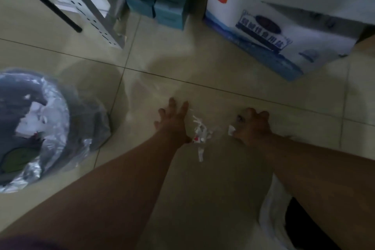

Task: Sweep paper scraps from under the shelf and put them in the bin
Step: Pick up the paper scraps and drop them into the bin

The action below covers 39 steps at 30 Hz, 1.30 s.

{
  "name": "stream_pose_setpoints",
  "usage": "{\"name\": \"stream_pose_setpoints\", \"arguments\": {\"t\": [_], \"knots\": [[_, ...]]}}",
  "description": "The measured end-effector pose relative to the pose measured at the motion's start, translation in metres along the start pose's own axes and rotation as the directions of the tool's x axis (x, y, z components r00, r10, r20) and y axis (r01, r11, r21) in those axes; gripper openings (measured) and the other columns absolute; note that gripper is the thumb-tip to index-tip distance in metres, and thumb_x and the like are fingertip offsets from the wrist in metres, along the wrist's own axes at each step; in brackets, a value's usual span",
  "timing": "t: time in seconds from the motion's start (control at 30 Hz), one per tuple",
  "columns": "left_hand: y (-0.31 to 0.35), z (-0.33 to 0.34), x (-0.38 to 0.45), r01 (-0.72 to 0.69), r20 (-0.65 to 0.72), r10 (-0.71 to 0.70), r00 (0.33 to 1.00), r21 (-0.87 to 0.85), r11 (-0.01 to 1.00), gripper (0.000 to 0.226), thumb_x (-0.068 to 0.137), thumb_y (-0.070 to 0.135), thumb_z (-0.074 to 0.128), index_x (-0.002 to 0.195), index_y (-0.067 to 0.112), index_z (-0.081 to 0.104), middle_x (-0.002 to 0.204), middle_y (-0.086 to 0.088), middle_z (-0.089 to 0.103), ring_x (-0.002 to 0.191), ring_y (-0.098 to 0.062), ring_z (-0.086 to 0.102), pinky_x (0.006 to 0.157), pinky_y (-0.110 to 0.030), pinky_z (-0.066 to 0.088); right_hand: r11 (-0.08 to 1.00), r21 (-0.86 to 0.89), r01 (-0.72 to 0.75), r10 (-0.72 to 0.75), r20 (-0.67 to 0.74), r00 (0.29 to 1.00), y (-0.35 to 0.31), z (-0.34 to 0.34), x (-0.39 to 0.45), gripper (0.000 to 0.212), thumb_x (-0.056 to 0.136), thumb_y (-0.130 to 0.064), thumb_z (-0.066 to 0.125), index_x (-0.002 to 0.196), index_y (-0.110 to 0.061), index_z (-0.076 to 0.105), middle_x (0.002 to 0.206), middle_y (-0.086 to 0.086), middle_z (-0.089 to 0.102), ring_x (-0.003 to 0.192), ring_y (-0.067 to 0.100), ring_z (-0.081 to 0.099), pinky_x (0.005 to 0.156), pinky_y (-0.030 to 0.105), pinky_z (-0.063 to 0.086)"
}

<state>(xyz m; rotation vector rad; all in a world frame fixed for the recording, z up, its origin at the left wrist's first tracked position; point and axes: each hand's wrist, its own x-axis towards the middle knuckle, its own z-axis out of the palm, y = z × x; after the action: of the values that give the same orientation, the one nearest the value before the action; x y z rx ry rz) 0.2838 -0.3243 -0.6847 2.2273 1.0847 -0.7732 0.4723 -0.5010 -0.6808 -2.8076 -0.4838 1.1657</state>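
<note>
Two hands work low over the tiled floor (223, 63). The left hand (174, 122) has its fingers straight and spread, palm down, just left of the paper scraps (199, 134); it holds nothing. The right hand (252, 126) has its fingers curled downward, and a small white scrap (231, 129) shows at its thumb side, though blur keeps me from telling whether it is pinched or merely touched.

Between the hands lies the loose pile, white strips with red marks, out in the open on the tile, well clear of the shelf (97, 18) and the boxes (263, 32) at the back. Such scraps look featherlight, limp and quick to scatter, so cupping them from both sides and scooping seems better than picking single bits. A bin (50, 128) with a plastic liner stands near, to the left.
</note>
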Motion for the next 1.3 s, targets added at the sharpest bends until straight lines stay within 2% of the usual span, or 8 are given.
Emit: {"name": "stream_pose_setpoints", "arguments": {"t": [0.2, 0.33, 0.43, 0.6, 0.93, 1.03, 1.13, 1.3], "knots": [[0.018, 0.023, 0.003, -0.099, -0.102, 0.094, 0.99, -0.044, 0.994, 0.068, 0.08, 0.016, 0.08, 0.141, 0.016, 0.05, 0.136, -0.016, 0.044, 0.113, -0.041, 0.055, 0.096, -0.045, 0.05, 0.962, 0.044, 0.268, -0.268, -0.016, 0.963, -0.028, 0.039, -0.015, 0.068, 0.071, -0.017, 0.082, 0.13, -0.008, 0.049, 0.124, 0.018, 0.04, 0.096, 0.037, 0.059, 0.09, 0.035, 0.051], [0.035, 0.047, 0.006, -0.151, -0.051, 0.145, 0.988, -0.16, 0.975, 0.029, 0.085, 0.032, 0.057, 0.109, 0.021, 0.07, 0.112, -0.006, 0.063, 0.101, -0.03, 0.063, 0.084, -0.03, 0.046, 0.909, 0.085, 0.408, -0.405, -0.05, 0.913, -0.046, 0.062, -0.022, 0.037, 0.078, -0.014, 0.074, 0.113, -0.005, 0.067, 0.107, 0.017, 0.061, 0.1, 0.037, 0.059, 0.084, 0.03, 0.041], [0.043, 0.037, 0.006, -0.082, -0.085, 0.052, 0.995, -0.392, 0.916, 0.011, 0.085, 0.023, 0.072, 0.091, 0.015, 0.076, 0.093, -0.006, 0.072, 0.09, -0.025, 0.067, 0.074, -0.028, 0.047, 0.919, 0.139, 0.37, -0.359, -0.094, 0.929, -0.05, 0.065, -0.019, 0.021, 0.076, -0.023, 0.073, 0.095, -0.014, 0.075, 0.092, 0.01, 0.067, 0.089, 0.03, 0.063, 0.072, 0.026, 0.036], [0.036, 0.025, 0.005, 0.029, 0.013, -0.027, 1.0, -0.562, 0.827, 0.011, 0.081, 0.021, 0.086, 0.089, 0.016, 0.082, 0.073, 0.002, 0.068, 0.06, -0.007, 0.059, 0.046, -0.004, 0.036, 0.925, 0.267, 0.27, -0.278, -0.008, 0.961, -0.046, 0.051, -0.021, 0.024, 0.064, -0.035, 0.085, 0.082, -0.02, 0.079, 0.078, -0.004, 0.075, 0.077, 0.011, 0.07, 0.07, 0.027, 0.056], [0.04, -0.055, -0.056, -0.1, -0.176, -0.003, 0.984, -0.575, 0.812, 0.006, 0.083, 0.01, 0.084, 0.087, 0.014, 0.082, 0.069, -0.001, 0.067, 0.064, -0.015, 0.062, 0.058, -0.018, 0.047, 0.863, 0.17, 0.476, -0.463, -0.108, 0.88, -0.087, -0.026, -0.068, 0.013, 0.075, -0.025, 0.083, 0.083, -0.016, 0.081, 0.075, -0.002, 0.073, 0.073, 0.01, 0.066, 0.054, 0.006, 0.036], [0.037, -0.081, -0.087, -0.155, -0.243, 0.003, 0.97, -0.612, 0.775, 0.006, 0.081, 0.009, 0.086, 0.085, 0.012, 0.082, 0.074, -0.009, 0.075, 0.065, -0.017, 0.066, 0.062, -0.023, 0.055, 0.823, 0.174, 0.541, -0.516, -0.17, 0.839, -0.101, -0.049, -0.099, 0.01, 0.074, -0.024, 0.084, 0.081, -0.018, 0.081, 0.071, -0.005, 0.07, 0.07, 0.008, 0.064, 0.055, 0.009, 0.037], [0.033, -0.11, -0.127, -0.213, -0.305, 0.009, 0.952, -0.644, 0.735, 0.004, 0.085, 0.009, 0.085, 0.085, 0.009, 0.081, 0.068, -0.006, 0.072, 0.057, -0.013, 0.065, 0.047, -0.013, 0.048, 0.78, 0.175, 0.601, -0.563, -0.224, 0.796, -0.112, -0.07, -0.134, 0.008, 0.074, -0.024, 0.081, 0.08, -0.019, 0.081, 0.073, -0.003, 0.073, 0.072, 0.011, 0.067, 0.058, 0.014, 0.04], [0.024, -0.159, -0.195, -0.299, -0.398, 0.029, 0.917, -0.638, 0.709, 0.008, 0.089, 0.013, 0.082, 0.093, 0.005, 0.08, 0.085, -0.018, 0.079, 0.078, -0.028, 0.08, 0.071, -0.033, 0.067, 0.703, 0.211, 0.679, -0.625, -0.27, 0.732, -0.133, -0.106, -0.199, 0.011, 0.078, -0.027, 0.081, 0.082, -0.016, 0.081, 0.074, 0.0, 0.075, 0.067, 0.01, 0.067, 0.058, 0.017, 0.043]]}}
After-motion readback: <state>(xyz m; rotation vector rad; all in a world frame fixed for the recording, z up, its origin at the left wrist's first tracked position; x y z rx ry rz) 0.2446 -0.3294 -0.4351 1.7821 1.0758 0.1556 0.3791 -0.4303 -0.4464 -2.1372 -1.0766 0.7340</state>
